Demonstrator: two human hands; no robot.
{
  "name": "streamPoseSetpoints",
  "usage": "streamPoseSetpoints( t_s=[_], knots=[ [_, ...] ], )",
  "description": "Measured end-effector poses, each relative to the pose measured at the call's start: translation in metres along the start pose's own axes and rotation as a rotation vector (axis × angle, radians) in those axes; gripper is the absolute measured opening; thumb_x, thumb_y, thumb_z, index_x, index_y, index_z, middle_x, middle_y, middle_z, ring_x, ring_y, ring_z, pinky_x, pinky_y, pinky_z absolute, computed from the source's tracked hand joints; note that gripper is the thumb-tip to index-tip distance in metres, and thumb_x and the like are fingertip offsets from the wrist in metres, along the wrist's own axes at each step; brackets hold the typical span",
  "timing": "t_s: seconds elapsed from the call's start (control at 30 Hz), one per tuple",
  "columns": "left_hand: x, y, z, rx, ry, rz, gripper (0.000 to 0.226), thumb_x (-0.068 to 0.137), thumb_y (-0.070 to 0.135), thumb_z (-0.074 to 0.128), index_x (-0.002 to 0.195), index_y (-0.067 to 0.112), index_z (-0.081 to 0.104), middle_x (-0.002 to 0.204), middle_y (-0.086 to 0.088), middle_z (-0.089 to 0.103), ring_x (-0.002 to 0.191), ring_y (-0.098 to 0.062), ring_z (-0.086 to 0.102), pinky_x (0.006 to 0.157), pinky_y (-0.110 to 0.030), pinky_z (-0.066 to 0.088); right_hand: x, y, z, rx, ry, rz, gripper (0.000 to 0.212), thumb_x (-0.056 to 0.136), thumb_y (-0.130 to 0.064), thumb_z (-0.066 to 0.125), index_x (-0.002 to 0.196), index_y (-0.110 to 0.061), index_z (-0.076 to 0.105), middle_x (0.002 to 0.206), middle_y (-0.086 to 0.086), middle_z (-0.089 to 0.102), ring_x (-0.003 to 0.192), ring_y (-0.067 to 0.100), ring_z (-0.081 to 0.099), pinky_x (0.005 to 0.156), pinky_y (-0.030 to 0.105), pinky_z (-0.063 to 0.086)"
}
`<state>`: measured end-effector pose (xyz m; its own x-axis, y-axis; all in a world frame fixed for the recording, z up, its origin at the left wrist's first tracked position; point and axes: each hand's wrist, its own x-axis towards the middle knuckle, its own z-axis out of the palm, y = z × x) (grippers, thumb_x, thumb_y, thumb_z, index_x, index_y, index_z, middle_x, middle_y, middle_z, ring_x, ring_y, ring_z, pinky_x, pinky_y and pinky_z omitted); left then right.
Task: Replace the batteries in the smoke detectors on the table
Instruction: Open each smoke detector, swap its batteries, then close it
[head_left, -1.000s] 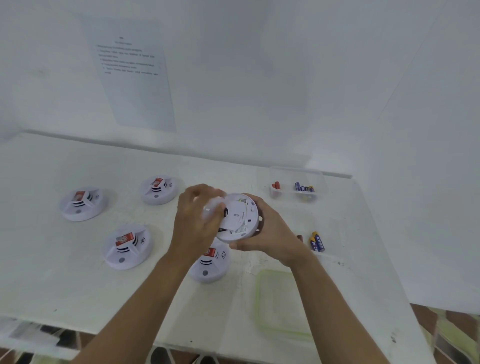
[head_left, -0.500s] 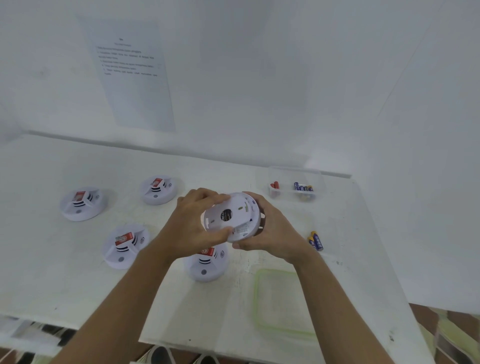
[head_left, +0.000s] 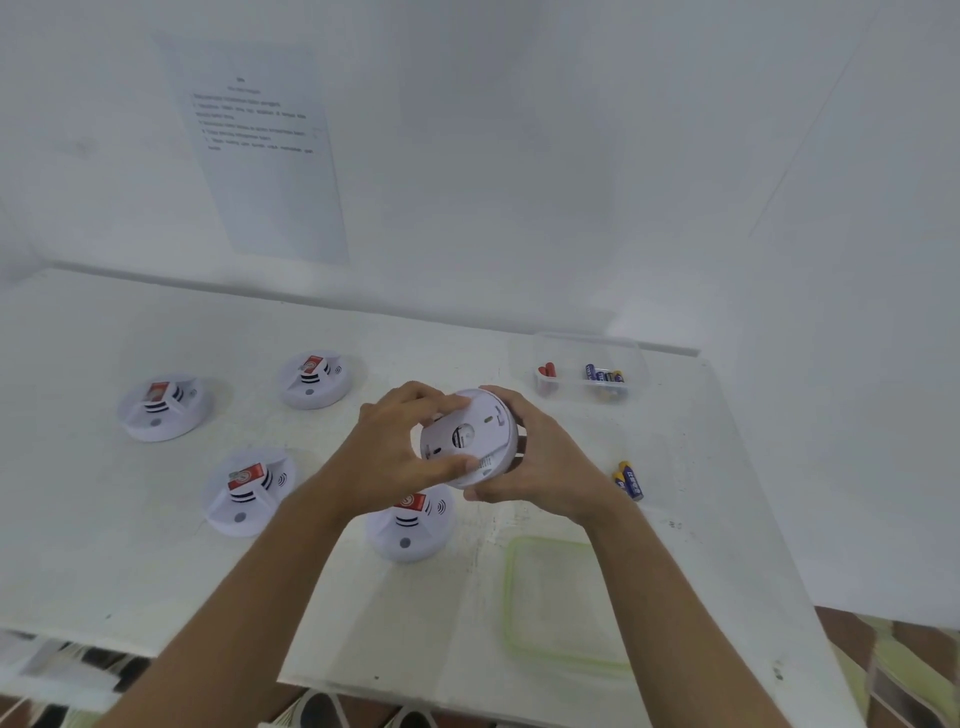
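Both hands hold one white round smoke detector (head_left: 470, 441) above the table, its back side turned toward me. My left hand (head_left: 395, 447) grips its left rim, thumb across the lower edge. My right hand (head_left: 540, 462) cups it from the right and behind. Several other white detectors with red labels lie face up on the table: one just below my hands (head_left: 408, 525), one to the left (head_left: 247, 491), and two farther back (head_left: 161, 408) (head_left: 313, 379). Two loose blue and yellow batteries (head_left: 628, 480) lie to the right of my right hand.
A clear plastic box (head_left: 592, 353) at the back right holds red and blue batteries. A clear lid with a green rim (head_left: 511, 597) lies near the front edge of the white table (head_left: 104, 545). A printed sheet (head_left: 265, 150) hangs on the wall.
The detector has been turned in my hands. My left hand shifted from covering its upper left to gripping the rim with the thumb along its lower edge.
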<state>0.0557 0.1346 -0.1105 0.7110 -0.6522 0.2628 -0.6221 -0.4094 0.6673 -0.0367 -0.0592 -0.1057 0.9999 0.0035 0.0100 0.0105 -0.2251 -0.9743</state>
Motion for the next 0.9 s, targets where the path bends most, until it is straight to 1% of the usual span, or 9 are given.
streamPoseSetpoints(
  t_s=[0.13, 0.23, 0.43, 0.6, 0.67, 0.73, 0.8, 0.87, 0.9],
  knots=[
    [0.000, -0.001, 0.003, -0.018, 0.018, -0.032, 0.063, 0.064, 0.071, 0.068, 0.121, 0.049, 0.052, 0.114, 0.032, 0.048, 0.104, 0.008, 0.050, 0.096, -0.043, 0.047, 0.000, 0.001, 0.002, -0.011, 0.006, 0.002, 0.091, 0.063, 0.004, 0.089, 0.136, -0.033, 0.050, 0.124, -0.010, 0.060, 0.108, 0.015, 0.064, 0.072, 0.038, 0.063],
    [-0.001, -0.003, 0.002, -0.024, -0.018, -0.024, 0.063, 0.067, 0.072, 0.064, 0.125, 0.051, 0.050, 0.115, 0.034, 0.043, 0.109, 0.004, 0.047, 0.098, -0.041, 0.046, 0.000, 0.000, 0.001, -0.013, 0.008, -0.007, 0.091, 0.062, 0.003, 0.089, 0.136, -0.033, 0.050, 0.124, -0.010, 0.060, 0.108, 0.014, 0.063, 0.070, 0.036, 0.063],
    [-0.003, -0.003, -0.001, 0.087, -0.121, 0.024, 0.065, 0.078, 0.069, 0.053, 0.139, 0.049, 0.040, 0.120, 0.040, 0.031, 0.114, 0.005, 0.034, 0.104, -0.040, 0.029, 0.000, -0.001, 0.001, -0.015, 0.011, -0.010, 0.090, 0.060, 0.004, 0.091, 0.132, -0.034, 0.054, 0.121, -0.014, 0.061, 0.110, 0.010, 0.060, 0.071, 0.034, 0.062],
    [-0.006, -0.003, -0.003, 0.126, -0.181, 0.050, 0.057, 0.084, 0.060, 0.052, 0.137, 0.057, 0.032, 0.124, 0.029, 0.034, 0.118, 0.002, 0.030, 0.105, -0.035, 0.027, 0.000, 0.002, 0.001, -0.008, -0.014, -0.005, 0.090, 0.060, 0.004, 0.091, 0.133, -0.032, 0.055, 0.122, -0.012, 0.062, 0.111, 0.010, 0.060, 0.073, 0.031, 0.061],
    [-0.007, -0.003, -0.005, 0.064, -0.154, 0.081, 0.050, 0.084, 0.059, 0.055, 0.132, 0.058, 0.039, 0.128, 0.037, 0.037, 0.122, 0.007, 0.032, 0.105, -0.028, 0.030, 0.001, 0.003, 0.002, 0.018, -0.006, -0.006, 0.088, 0.061, 0.002, 0.092, 0.134, -0.030, 0.055, 0.124, -0.009, 0.064, 0.112, 0.013, 0.062, 0.077, 0.034, 0.061],
    [-0.010, -0.004, -0.006, -0.078, -0.056, 0.069, 0.047, 0.084, 0.053, 0.057, 0.131, 0.053, 0.047, 0.135, 0.034, 0.044, 0.129, 0.007, 0.037, 0.106, -0.023, 0.036, 0.003, 0.004, 0.001, 0.072, 0.012, -0.007, 0.084, 0.064, 0.000, 0.091, 0.135, -0.026, 0.055, 0.126, -0.005, 0.065, 0.114, 0.016, 0.063, 0.084, 0.038, 0.060],
    [-0.015, -0.007, -0.008, -0.189, 0.025, 0.042, 0.052, 0.082, 0.029, 0.056, 0.130, 0.049, 0.050, 0.139, 0.025, 0.049, 0.133, 0.004, 0.040, 0.107, -0.017, 0.036, 0.004, 0.005, 0.000, 0.173, 0.017, 0.002, 0.077, 0.069, 0.000, 0.089, 0.136, -0.021, 0.056, 0.128, 0.000, 0.066, 0.118, 0.020, 0.063, 0.090, 0.041, 0.058],
    [-0.020, -0.009, -0.008, -0.125, 0.065, 0.097, 0.063, 0.076, 0.015, 0.057, 0.132, 0.044, 0.051, 0.142, 0.024, 0.047, 0.137, 0.000, 0.038, 0.108, -0.013, 0.033, 0.005, 0.005, 0.000, 0.234, 0.016, 0.018, 0.068, 0.074, -0.007, 0.086, 0.134, -0.017, 0.057, 0.127, 0.003, 0.068, 0.116, 0.021, 0.065, 0.089, 0.036, 0.058],
    [-0.021, -0.012, -0.006, -0.063, 0.094, 0.137, 0.061, 0.077, 0.019, 0.062, 0.133, 0.040, 0.052, 0.142, 0.024, 0.046, 0.137, -0.002, 0.038, 0.107, -0.014, 0.034, 0.005, 0.005, 0.001, 0.239, 0.022, 0.031, 0.064, 0.075, -0.015, 0.086, 0.132, -0.017, 0.059, 0.124, 0.004, 0.069, 0.111, 0.021, 0.067, 0.083, 0.031, 0.057]
  ],
)
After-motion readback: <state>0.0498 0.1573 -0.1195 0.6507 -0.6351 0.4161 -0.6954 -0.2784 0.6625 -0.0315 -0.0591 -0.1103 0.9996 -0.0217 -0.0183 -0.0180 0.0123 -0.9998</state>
